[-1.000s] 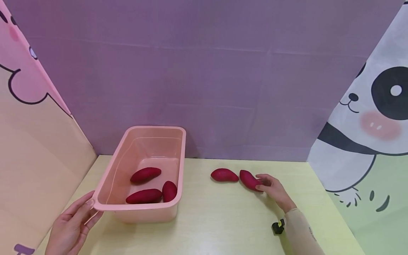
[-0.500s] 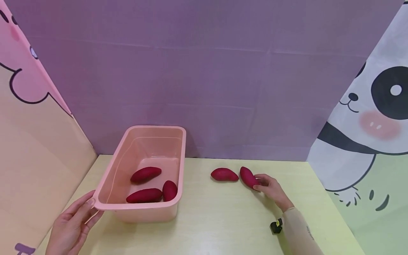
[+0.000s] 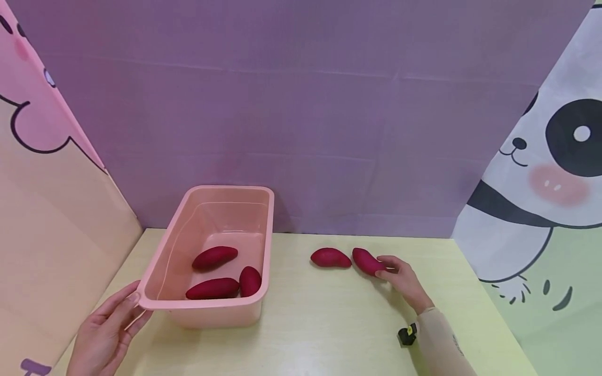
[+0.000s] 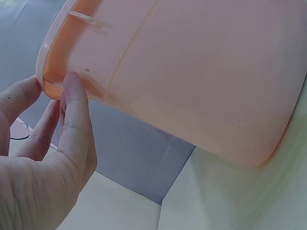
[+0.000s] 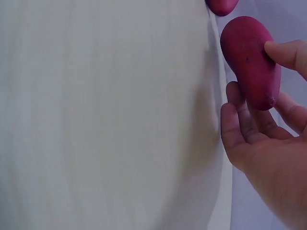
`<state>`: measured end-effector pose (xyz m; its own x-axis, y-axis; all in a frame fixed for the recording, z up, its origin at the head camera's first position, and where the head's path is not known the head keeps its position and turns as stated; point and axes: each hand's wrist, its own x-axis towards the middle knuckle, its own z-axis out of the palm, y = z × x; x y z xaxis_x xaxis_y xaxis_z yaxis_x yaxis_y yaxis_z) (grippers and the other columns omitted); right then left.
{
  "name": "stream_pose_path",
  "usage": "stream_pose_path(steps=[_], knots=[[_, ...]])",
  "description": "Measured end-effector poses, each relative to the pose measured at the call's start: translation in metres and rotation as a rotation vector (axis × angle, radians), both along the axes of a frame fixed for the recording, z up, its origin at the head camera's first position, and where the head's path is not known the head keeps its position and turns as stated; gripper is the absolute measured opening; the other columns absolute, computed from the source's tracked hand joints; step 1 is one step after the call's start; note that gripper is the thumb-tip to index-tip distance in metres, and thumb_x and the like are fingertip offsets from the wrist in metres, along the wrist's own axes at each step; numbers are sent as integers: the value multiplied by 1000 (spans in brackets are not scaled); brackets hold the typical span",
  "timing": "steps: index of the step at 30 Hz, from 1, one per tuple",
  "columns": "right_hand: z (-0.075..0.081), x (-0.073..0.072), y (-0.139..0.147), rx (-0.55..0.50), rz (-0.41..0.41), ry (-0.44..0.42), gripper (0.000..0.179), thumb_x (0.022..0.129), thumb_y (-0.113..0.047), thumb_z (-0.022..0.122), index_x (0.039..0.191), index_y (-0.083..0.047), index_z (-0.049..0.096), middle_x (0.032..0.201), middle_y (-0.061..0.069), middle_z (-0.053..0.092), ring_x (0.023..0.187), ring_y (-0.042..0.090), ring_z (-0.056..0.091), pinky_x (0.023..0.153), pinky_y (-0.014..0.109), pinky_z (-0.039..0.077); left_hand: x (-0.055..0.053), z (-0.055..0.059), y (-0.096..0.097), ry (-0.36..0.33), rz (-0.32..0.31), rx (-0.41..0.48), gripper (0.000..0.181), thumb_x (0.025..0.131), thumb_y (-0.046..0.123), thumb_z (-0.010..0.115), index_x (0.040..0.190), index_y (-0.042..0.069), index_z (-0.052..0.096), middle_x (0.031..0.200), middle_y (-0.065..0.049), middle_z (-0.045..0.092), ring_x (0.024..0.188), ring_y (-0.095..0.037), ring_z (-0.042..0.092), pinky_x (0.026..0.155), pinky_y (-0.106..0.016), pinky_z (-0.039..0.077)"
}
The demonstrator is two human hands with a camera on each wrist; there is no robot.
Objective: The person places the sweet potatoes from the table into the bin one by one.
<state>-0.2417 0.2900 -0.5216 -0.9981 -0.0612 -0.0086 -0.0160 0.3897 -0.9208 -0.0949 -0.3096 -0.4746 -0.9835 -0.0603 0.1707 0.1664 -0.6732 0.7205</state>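
Observation:
My left hand pinches the near left corner of a pink plastic tub; in the left wrist view the thumb and fingers are on either side of its rim. Three dark red sweet potatoes lie inside, one behind the other two. On the right, my right hand holds another sweet potato by its near end. The right wrist view has the thumb on one side of this sweet potato and fingers round the other. One more sweet potato lies on the table just left of it.
The pale wooden table ends at a purple backdrop. Panels with cartoon prints stand at the left and right. A small black object shows beside the right sleeve.
The right hand has shifted slightly left, and the sweet potato it holds tilted a little and then came back. The left hand, the tub and the other sweet potatoes stay where they were.

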Motion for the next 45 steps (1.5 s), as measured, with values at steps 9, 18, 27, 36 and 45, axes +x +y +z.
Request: stream_pose_path(steps=[9, 18, 27, 36, 45], knots=[[28, 7, -24, -53, 80, 33, 42, 93, -6, 72, 132, 3, 60, 125, 21, 62, 103, 29, 65, 86, 25, 55, 1, -2, 1, 1, -1, -10, 39, 103, -12, 40, 130, 0, 66, 122, -9, 69, 102, -22, 70, 90, -37, 57], [54, 7, -52, -87, 173, 71, 45, 91, -7, 75, 133, -3, 61, 124, 16, 63, 101, 29, 66, 86, 30, 58, 2, -2, 0, -11, 2, -3, 39, 103, -11, 41, 130, 1, 66, 122, -8, 69, 103, -22, 70, 90, -37, 57], [88, 4, -88, -67, 262, 89, 47, 91, -12, 75, 136, -7, 59, 127, 12, 61, 104, 30, 65, 87, 40, 59, 3, -1, 0, -24, 21, -27, 39, 103, -11, 42, 130, 2, 67, 120, -7, 70, 99, -21, 71, 89, -34, 57], [123, -8, -134, -43, 359, 143, 47, 90, -16, 76, 135, -13, 61, 128, 4, 62, 108, 26, 63, 89, 38, 59, 2, 0, -2, -35, 23, -29, 38, 103, -9, 43, 130, 3, 67, 120, -7, 70, 101, -21, 71, 89, -35, 57], [155, -20, -190, -62, 452, 180, 41, 90, -18, 76, 129, -18, 65, 118, 2, 67, 100, 24, 67, 88, 38, 59, 2, 3, -1, -45, 30, -42, 38, 103, -10, 44, 129, 3, 68, 118, -7, 70, 101, -21, 71, 89, -36, 57]])
